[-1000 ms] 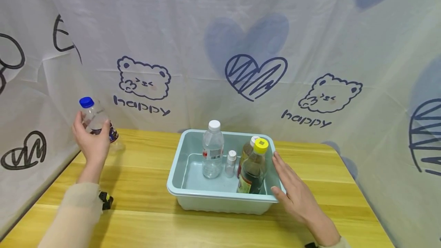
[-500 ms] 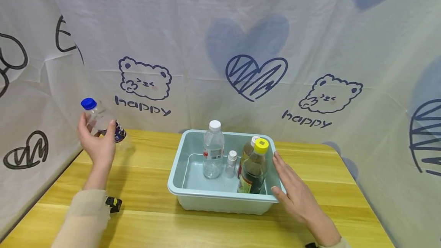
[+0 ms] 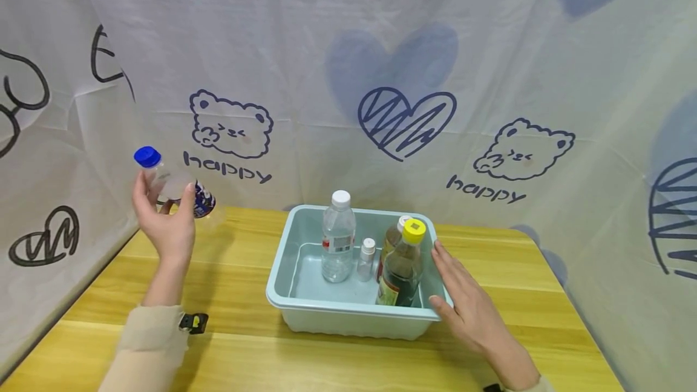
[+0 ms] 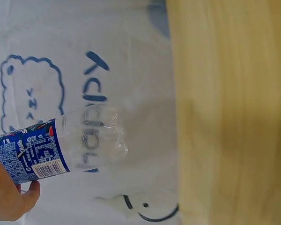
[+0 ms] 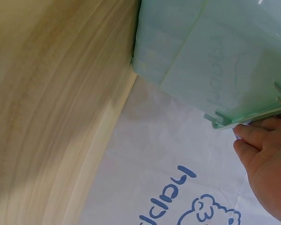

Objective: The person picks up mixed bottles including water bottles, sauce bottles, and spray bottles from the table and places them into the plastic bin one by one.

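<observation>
My left hand (image 3: 170, 226) grips a clear plastic bottle (image 3: 204, 201) with a blue cap (image 3: 147, 156) and a dark blue label. The bottle tilts, its cap end up to the left, and hangs above the table. In the left wrist view its barcode label (image 4: 33, 152) and clear base show. My right hand (image 3: 474, 304) rests with straight fingers against the right rim of the pale blue basin (image 3: 359, 322). Inside stand a clear white-capped bottle (image 3: 337, 247), a small white-capped bottle (image 3: 366, 260), a yellow-capped bottle of dark liquid (image 3: 402, 271) and, partly hidden behind it, a brownish white-capped bottle (image 3: 391, 238).
The basin stands on a wooden table (image 3: 239, 295). A pale cloth (image 3: 305, 107) printed with bears and hearts hangs behind it and along both sides. A small black device (image 3: 194, 323) is worn at my left wrist.
My left hand has moved a little to the right and slightly up with the blue-capped bottle, which now tilts more. The right hand and the basin stay essentially in place.
</observation>
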Tool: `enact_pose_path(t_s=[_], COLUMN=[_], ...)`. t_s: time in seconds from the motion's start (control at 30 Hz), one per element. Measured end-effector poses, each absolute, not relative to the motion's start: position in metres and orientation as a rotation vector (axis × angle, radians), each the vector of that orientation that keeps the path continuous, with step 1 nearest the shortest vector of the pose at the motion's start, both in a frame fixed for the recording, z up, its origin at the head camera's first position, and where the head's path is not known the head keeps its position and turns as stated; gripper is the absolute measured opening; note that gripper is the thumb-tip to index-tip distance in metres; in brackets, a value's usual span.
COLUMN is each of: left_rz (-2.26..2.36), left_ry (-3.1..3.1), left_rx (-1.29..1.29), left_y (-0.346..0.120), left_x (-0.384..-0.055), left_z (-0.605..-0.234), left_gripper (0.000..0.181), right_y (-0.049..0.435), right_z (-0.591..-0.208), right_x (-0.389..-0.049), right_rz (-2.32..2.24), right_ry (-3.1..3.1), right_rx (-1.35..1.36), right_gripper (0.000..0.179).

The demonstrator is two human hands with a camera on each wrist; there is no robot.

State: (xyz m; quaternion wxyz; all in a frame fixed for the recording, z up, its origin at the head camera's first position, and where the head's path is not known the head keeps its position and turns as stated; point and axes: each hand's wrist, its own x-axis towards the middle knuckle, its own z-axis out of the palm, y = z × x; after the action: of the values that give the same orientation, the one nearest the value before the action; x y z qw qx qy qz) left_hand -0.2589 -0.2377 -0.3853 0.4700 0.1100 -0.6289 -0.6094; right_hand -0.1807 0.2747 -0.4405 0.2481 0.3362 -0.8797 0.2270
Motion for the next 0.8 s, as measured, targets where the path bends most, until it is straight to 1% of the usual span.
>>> enact_pose_path(t_s=[0.57,0.8], left_rz=[-1.514,-1.538], left_ry=[-1.459,-1.484], left_rx=[0.029,-0.074], left_y=[-0.19,-0.174], left_x=[-0.233,-0.22], left_z=[-0.354,-0.344], left_gripper=[0.072,0.074], right_y=[0.276,0.276], right_z=[-0.441,-0.441], right_x=[-0.18,-0.181], right_rz=[0.584,0.56], right_ry=[-2.416,-2.418], right_rx=[0.908,0.914], right_gripper=[0.068,0.068])
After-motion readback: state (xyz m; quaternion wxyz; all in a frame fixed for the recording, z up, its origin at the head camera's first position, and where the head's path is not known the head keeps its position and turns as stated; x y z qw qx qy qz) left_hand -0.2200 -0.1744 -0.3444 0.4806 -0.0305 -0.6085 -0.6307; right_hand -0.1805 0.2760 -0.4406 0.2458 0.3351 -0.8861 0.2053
